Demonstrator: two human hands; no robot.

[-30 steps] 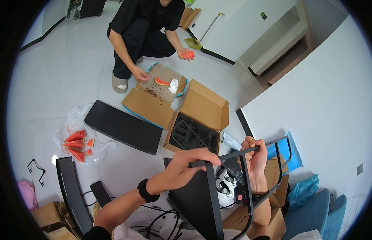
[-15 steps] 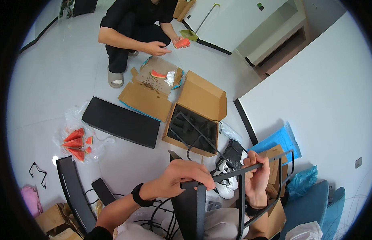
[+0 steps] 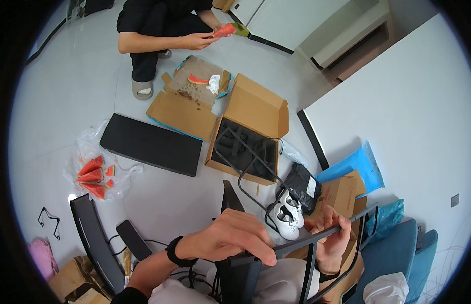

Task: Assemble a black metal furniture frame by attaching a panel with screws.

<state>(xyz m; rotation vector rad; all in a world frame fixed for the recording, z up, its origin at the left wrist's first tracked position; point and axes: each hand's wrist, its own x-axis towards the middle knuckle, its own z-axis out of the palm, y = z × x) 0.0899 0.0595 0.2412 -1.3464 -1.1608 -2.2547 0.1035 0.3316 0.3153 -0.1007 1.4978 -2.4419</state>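
A black metal frame (image 3: 310, 263) of flat bars rises in front of my lap. My left hand (image 3: 230, 235), with a black band at the wrist, is closed over the near-left end of its top bar; the thumb is hidden. Farther right, my right hand (image 3: 329, 238) has its fingers curled at the same bar. Below the left hand stands a dark flat panel (image 3: 238, 281); whether it joins the frame cannot be made out. A thinner bent black tube frame (image 3: 253, 157) leans ahead of my hands, partly over an opened cardboard box (image 3: 212, 159) with dark foam.
Ahead squats a person (image 3: 159, 43) holding watermelon, by a flattened pizza-style box (image 3: 179, 119). A black board (image 3: 152, 144) and a plastic bag of watermelon slices (image 3: 91, 175) lie left. White shoes (image 3: 286, 220), cartons (image 3: 337, 197) and a blue chair (image 3: 387, 258) stand right.
Both hands and the black frame have come slightly lower, and the right fingers have loosened somewhat. The squatting person's two hands have come together at the watermelon. My view has shifted a little.
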